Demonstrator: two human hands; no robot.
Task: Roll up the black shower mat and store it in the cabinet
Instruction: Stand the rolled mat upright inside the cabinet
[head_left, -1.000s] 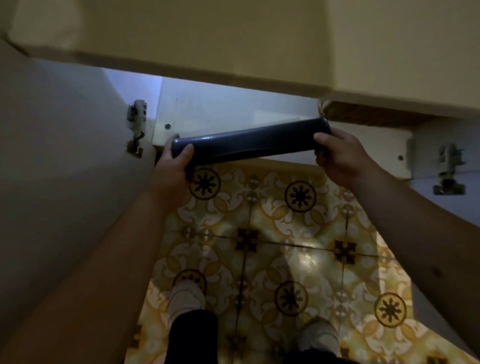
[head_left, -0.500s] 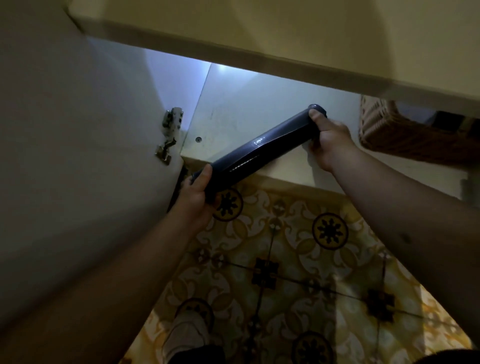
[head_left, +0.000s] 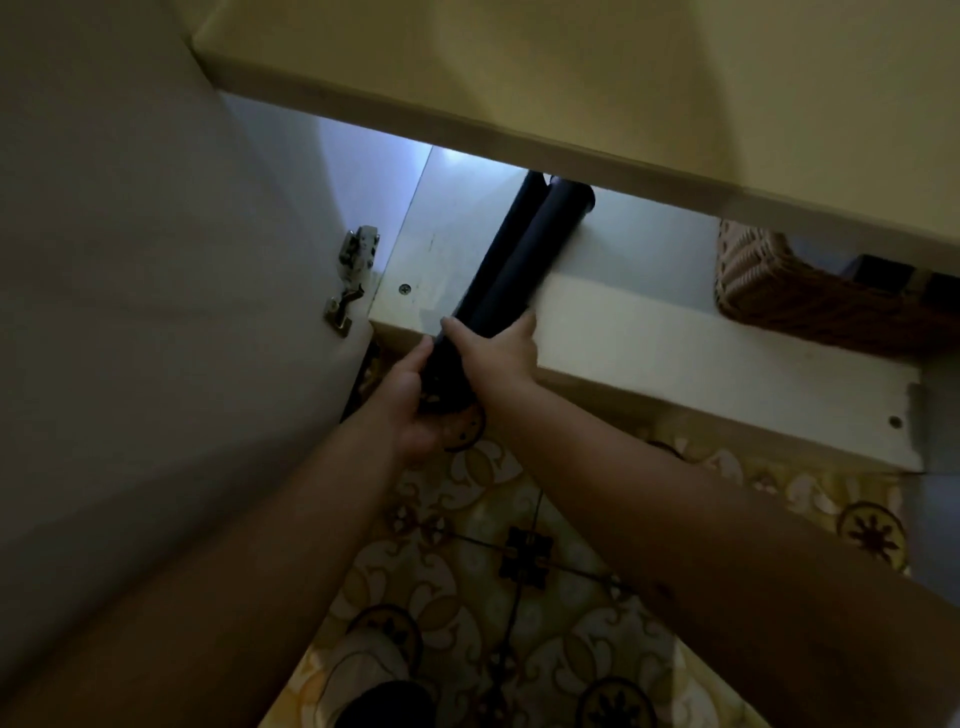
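Rolled black mat (head_left: 524, 260) lying lengthwise on cabinet shelf (head_left: 675, 332), near end sticking out past front edge. Left hand (head_left: 415, 405) cupped under that end, right hand (head_left: 498, 353) wrapped over top, both gripping. Wicker basket (head_left: 789, 291) on shelf, well to the right.

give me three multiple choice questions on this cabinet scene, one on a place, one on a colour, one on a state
1. Where is the wicker basket?
A. on the cabinet shelf, right of the rolled mat
B. on the floor
C. left of the mat

2. What colour is the rolled mat?
A. white
B. black
C. yellow

3. How does the mat lie now?
A. flat and unrolled on the floor
B. fully inside, door closed
C. partly in the cabinet, its near end held

Answers: 1 A, the basket sits on the shelf at the right. 2 B, the roll is dark against the pale shelf. 3 C, its far end lies under the top board while the left hand and right hand hold the near end past the shelf edge.
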